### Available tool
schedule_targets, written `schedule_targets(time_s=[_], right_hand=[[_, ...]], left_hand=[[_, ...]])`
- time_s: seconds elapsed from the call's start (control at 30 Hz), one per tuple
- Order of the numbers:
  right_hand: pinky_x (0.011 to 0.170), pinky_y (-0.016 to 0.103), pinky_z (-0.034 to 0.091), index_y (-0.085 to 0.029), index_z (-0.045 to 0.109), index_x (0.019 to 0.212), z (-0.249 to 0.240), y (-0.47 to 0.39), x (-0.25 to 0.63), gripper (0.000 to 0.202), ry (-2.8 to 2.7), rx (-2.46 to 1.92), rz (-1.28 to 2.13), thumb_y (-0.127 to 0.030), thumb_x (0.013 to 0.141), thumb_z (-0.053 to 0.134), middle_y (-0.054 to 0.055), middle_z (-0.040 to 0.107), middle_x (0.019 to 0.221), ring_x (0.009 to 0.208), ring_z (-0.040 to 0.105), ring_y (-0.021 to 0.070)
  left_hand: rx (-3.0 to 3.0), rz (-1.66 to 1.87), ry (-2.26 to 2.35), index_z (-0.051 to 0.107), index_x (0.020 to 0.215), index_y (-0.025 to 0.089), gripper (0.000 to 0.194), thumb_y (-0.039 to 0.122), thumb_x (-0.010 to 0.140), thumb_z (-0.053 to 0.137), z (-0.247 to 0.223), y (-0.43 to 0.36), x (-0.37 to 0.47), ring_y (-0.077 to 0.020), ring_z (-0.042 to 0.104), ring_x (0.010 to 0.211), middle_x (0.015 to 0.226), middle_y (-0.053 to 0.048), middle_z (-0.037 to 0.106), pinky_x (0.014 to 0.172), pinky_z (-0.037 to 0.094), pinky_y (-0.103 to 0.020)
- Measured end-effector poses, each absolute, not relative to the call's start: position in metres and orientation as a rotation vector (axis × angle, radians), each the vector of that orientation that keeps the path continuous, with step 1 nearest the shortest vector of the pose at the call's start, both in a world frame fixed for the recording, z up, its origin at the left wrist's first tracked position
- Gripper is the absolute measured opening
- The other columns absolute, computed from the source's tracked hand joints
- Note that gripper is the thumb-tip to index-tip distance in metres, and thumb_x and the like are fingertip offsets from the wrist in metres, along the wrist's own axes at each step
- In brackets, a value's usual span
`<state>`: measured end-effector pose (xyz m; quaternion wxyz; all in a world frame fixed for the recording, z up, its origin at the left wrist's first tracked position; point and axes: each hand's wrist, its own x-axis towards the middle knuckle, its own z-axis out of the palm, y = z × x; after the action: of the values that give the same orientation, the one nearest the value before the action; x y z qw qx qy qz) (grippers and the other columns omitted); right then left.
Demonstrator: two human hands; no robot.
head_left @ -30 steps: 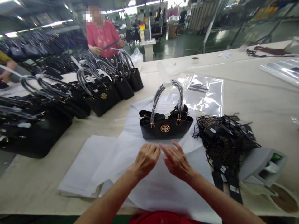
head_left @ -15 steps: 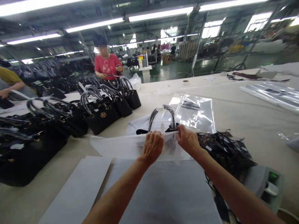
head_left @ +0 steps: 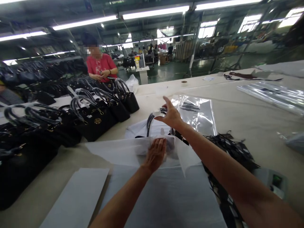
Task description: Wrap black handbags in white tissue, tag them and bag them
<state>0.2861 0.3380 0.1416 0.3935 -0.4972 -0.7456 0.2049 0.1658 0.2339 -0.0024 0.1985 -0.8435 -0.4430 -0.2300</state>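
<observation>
A dark bag with wrapped handles (head_left: 149, 124) lies on the table under thin white tissue paper (head_left: 114, 151). My left hand (head_left: 156, 153) rests flat on the tissue over the bag, its fingers stretched out. Above the handles is my right hand (head_left: 171, 114), thumb and forefinger spread apart, with nothing seen in it; it covers part of one handle. A stack of white sheets (head_left: 163, 193) lies nearest to me, below the bag. Behind the right hand lies a clear plastic bag (head_left: 199, 114).
Black handbags (head_left: 95, 122) stand in rows on the left. White board (head_left: 78, 196) lies front left. Black tags with cords (head_left: 234, 152) and a grey device (head_left: 273, 182) are at right. Plastic sleeves (head_left: 273, 93) lie farther back. Across the table stands a person in red (head_left: 101, 66).
My right hand has let go of the tissue edge and moved up and left to the handles, opening. My left hand has flattened on the tissue. The view has shifted slightly.
</observation>
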Motion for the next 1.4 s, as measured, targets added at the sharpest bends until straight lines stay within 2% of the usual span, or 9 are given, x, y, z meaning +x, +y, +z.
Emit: schedule_targets(time_s=[0.07, 0.17, 0.37, 0.6, 0.77, 1.03, 1.1, 1.23, 1.4], right_hand=[[0.076, 0.032, 0.043, -0.016, 0.063, 0.102, 0.151, 0.343, 0.271, 0.042, -2.02, -1.272, 0.491, -0.027, 0.063, 0.069, 0.004, 0.064, 0.083, 0.082, 0.058, 0.0216], [0.062, 0.024, 0.036, -0.014, 0.06, 0.065, 0.154, 0.342, 0.254, 0.009, -2.002, -1.129, 0.572, -0.023, 0.065, 0.058, -0.003, 0.048, 0.058, 0.065, 0.049, 0.0132], [0.051, 0.021, 0.025, -0.018, 0.047, 0.058, 0.153, 0.336, 0.241, 0.017, -1.621, -0.88, 0.819, -0.032, 0.066, 0.051, -0.006, 0.032, 0.054, 0.055, 0.032, 0.0082], [0.055, 0.021, 0.025, -0.015, 0.05, 0.056, 0.16, 0.323, 0.238, 0.006, -1.946, -0.879, 0.731, -0.019, 0.06, 0.05, -0.006, 0.036, 0.055, 0.058, 0.034, 0.0081], [0.054, 0.022, 0.022, -0.014, 0.053, 0.057, 0.169, 0.312, 0.226, 0.007, -2.139, -0.963, 0.61, -0.009, 0.058, 0.047, -0.006, 0.033, 0.053, 0.057, 0.033, 0.0082], [0.053, 0.021, 0.023, -0.014, 0.05, 0.054, 0.159, 0.322, 0.239, 0.01, -2.072, -0.993, 0.74, -0.022, 0.059, 0.049, -0.006, 0.032, 0.053, 0.058, 0.034, 0.0078], [0.053, 0.021, 0.023, -0.014, 0.048, 0.053, 0.156, 0.322, 0.245, 0.01, -2.074, -0.991, 0.743, -0.023, 0.058, 0.049, -0.007, 0.033, 0.052, 0.057, 0.033, 0.0079], [0.052, 0.022, 0.023, -0.016, 0.045, 0.051, 0.159, 0.315, 0.251, 0.011, -2.017, -0.998, 0.819, -0.025, 0.056, 0.049, -0.007, 0.032, 0.051, 0.057, 0.032, 0.0079], [0.051, 0.021, 0.023, -0.016, 0.046, 0.051, 0.169, 0.3, 0.257, 0.011, -1.931, -0.968, 0.955, -0.024, 0.056, 0.049, -0.007, 0.033, 0.052, 0.057, 0.033, 0.0083]], left_hand=[[-2.363, -0.628, -1.262, 0.021, 0.142, 0.005, 0.06, 0.011, 0.086, 0.042, -0.001, 0.232, 0.166, -0.0296, 0.047, 0.122, 0.124, -0.019, 0.053, 0.103, 0.039, -0.046], [-2.351, -0.619, -1.276, 0.029, 0.138, 0.003, 0.054, 0.011, 0.086, 0.042, 0.002, 0.23, 0.164, -0.0317, 0.043, 0.126, 0.127, -0.021, 0.052, 0.104, 0.039, -0.046], [-2.343, -0.603, -1.268, 0.041, 0.129, -0.001, 0.045, 0.008, 0.085, 0.045, 0.016, 0.227, 0.159, -0.0345, 0.033, 0.133, 0.129, -0.025, 0.05, 0.106, 0.036, -0.048], [-2.381, -0.485, -1.358, 0.056, 0.111, 0.002, 0.03, 0.015, 0.085, 0.05, 0.018, 0.229, 0.141, -0.0339, 0.04, 0.128, 0.126, -0.024, 0.053, 0.104, 0.037, -0.052], [-2.411, -0.464, -1.313, 0.054, 0.115, 0.003, 0.04, 0.02, 0.079, 0.061, 0.02, 0.23, 0.126, -0.032, 0.041, 0.128, 0.128, -0.022, 0.053, 0.105, 0.036, -0.048], [-2.612, -0.289, -1.53, 0.043, 0.124, 0.003, 0.064, 0.026, 0.071, 0.071, 0.039, 0.241, 0.139, -0.032, 0.038, 0.129, 0.135, -0.024, 0.045, 0.105, 0.034, -0.043], [-2.68, -0.151, -1.655, 0.045, 0.12, 0.005, 0.066, 0.028, 0.067, 0.075, 0.044, 0.247, 0.143, -0.0306, 0.045, 0.124, 0.13, -0.023, 0.049, 0.101, 0.039, -0.04], [-2.722, 0.006, -1.732, 0.057, 0.096, 0.01, 0.04, 0.027, 0.065, 0.075, 0.054, 0.26, 0.15, -0.0265, 0.062, 0.094, 0.097, -0.014, 0.065, 0.082, 0.049, -0.035], [-2.776, 0.123, -1.708, 0.062, 0.082, 0.012, 0.027, 0.029, 0.064, 0.073, 0.074, 0.255, 0.153, -0.0261, 0.065, 0.081, 0.083, -0.012, 0.067, 0.071, 0.049, -0.032]])
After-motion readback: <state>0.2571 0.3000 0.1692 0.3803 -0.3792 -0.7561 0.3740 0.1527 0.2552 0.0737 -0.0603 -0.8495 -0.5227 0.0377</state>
